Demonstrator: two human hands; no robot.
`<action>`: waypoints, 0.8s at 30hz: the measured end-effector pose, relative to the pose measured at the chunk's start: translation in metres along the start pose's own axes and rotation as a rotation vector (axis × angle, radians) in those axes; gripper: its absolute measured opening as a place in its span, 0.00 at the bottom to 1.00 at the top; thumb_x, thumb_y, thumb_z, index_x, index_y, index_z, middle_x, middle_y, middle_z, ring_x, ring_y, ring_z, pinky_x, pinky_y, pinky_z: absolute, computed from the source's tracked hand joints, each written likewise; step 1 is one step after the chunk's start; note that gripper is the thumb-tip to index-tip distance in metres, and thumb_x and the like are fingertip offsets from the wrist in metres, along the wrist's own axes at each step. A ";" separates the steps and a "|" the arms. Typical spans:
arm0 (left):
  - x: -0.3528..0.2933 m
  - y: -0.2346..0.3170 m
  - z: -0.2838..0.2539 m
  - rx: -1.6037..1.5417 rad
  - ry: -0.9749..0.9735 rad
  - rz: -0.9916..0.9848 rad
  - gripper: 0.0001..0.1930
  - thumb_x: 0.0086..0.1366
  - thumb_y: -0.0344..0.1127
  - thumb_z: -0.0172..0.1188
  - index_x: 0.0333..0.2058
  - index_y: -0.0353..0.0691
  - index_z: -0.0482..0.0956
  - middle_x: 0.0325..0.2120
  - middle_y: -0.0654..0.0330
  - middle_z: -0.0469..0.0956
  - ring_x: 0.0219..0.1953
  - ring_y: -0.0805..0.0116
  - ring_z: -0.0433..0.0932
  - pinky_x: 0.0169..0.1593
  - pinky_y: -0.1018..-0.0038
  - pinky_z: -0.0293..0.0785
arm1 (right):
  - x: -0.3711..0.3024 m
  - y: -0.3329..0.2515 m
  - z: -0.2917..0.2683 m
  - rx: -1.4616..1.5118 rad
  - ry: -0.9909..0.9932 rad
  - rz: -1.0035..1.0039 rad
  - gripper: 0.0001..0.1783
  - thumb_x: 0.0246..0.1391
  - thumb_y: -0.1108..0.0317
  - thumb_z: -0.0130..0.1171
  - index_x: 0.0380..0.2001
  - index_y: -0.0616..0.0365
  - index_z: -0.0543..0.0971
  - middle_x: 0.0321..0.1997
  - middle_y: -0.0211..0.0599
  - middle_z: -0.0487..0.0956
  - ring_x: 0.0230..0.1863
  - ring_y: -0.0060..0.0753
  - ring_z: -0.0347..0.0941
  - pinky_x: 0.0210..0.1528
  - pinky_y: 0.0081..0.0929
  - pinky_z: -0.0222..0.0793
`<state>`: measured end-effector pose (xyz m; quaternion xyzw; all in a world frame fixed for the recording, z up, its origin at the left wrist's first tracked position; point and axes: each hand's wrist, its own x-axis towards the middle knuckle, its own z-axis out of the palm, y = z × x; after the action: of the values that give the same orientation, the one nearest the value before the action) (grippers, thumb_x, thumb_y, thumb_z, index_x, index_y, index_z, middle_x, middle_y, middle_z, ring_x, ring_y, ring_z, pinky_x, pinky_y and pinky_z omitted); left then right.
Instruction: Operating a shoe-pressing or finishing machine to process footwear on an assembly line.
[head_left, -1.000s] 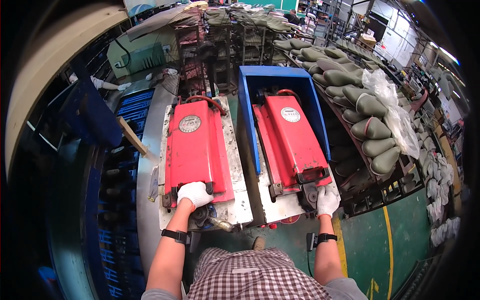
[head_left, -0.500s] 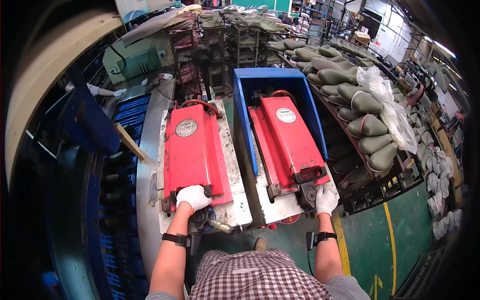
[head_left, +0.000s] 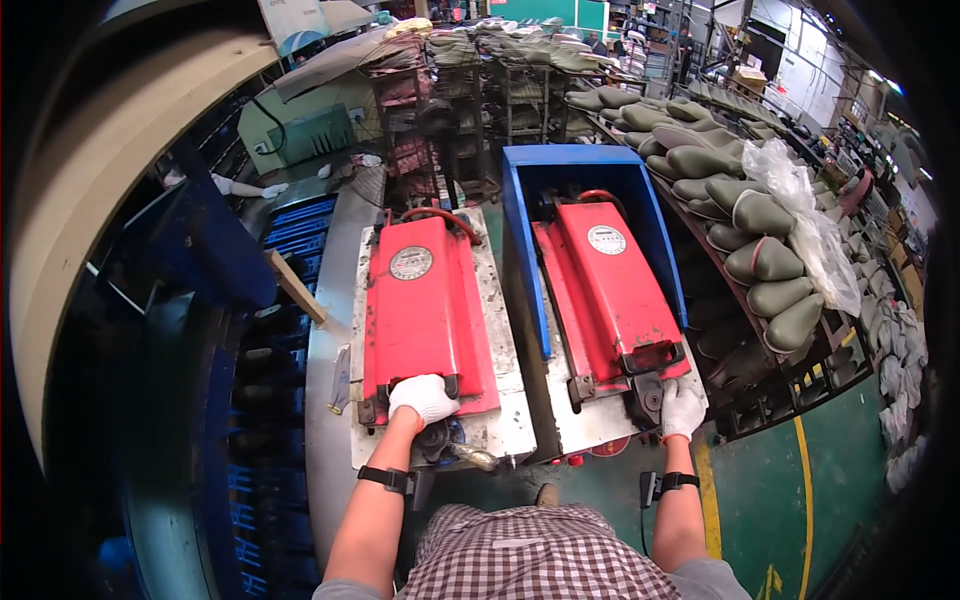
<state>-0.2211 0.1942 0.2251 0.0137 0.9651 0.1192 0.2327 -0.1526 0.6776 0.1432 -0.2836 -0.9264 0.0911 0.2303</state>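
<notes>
Two red machine covers lie side by side on worn metal bases. My left hand, in a white glove, is closed at the dark front handle of the left red cover; the fingertips are hidden in the recess. Just below it are a dark round part and a yellowish clear-looking piece. My right hand, also gloved, is at the front right corner of the right machine, beside a black plate with a round pivot. Its fingers are curled against the corner, and what they grip is hidden. The right red cover sits inside a blue hood.
Olive-green boots lie stacked on a rack at the right, partly under clear plastic film. Left of the machines runs a metal ledge beside a blue slatted line. Another person's gloved hand shows at the far left.
The whole scene has shifted rightward in the picture as my head turned slightly. Both hands keep their places at the two machines.
</notes>
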 end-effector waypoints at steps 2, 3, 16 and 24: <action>0.000 0.002 0.000 0.003 0.003 -0.008 0.27 0.53 0.57 0.66 0.42 0.39 0.89 0.41 0.43 0.86 0.46 0.46 0.86 0.52 0.59 0.81 | 0.000 -0.002 -0.003 0.002 0.014 -0.015 0.16 0.60 0.53 0.61 0.38 0.52 0.88 0.35 0.51 0.86 0.38 0.57 0.83 0.46 0.50 0.77; 0.000 0.002 -0.001 0.007 -0.009 -0.003 0.27 0.53 0.57 0.66 0.42 0.39 0.89 0.41 0.43 0.86 0.46 0.47 0.86 0.52 0.59 0.81 | 0.000 -0.004 -0.005 0.000 -0.031 0.022 0.16 0.60 0.53 0.61 0.39 0.51 0.88 0.36 0.51 0.86 0.39 0.57 0.83 0.46 0.50 0.77; -0.005 0.008 -0.010 0.045 -0.066 -0.012 0.25 0.57 0.53 0.64 0.46 0.41 0.88 0.47 0.45 0.86 0.50 0.48 0.85 0.55 0.59 0.81 | 0.001 0.010 0.008 0.011 0.014 -0.032 0.15 0.61 0.52 0.60 0.40 0.46 0.88 0.33 0.51 0.85 0.38 0.57 0.83 0.42 0.52 0.76; -0.006 0.009 -0.009 0.036 -0.043 -0.015 0.25 0.57 0.53 0.64 0.46 0.41 0.88 0.47 0.45 0.86 0.50 0.48 0.86 0.55 0.59 0.80 | 0.001 0.014 0.014 0.010 -0.008 0.005 0.15 0.61 0.51 0.60 0.39 0.47 0.88 0.34 0.51 0.85 0.38 0.58 0.83 0.42 0.53 0.76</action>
<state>-0.2202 0.2004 0.2371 0.0132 0.9619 0.0998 0.2542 -0.1531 0.6889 0.1274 -0.2843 -0.9262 0.0975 0.2278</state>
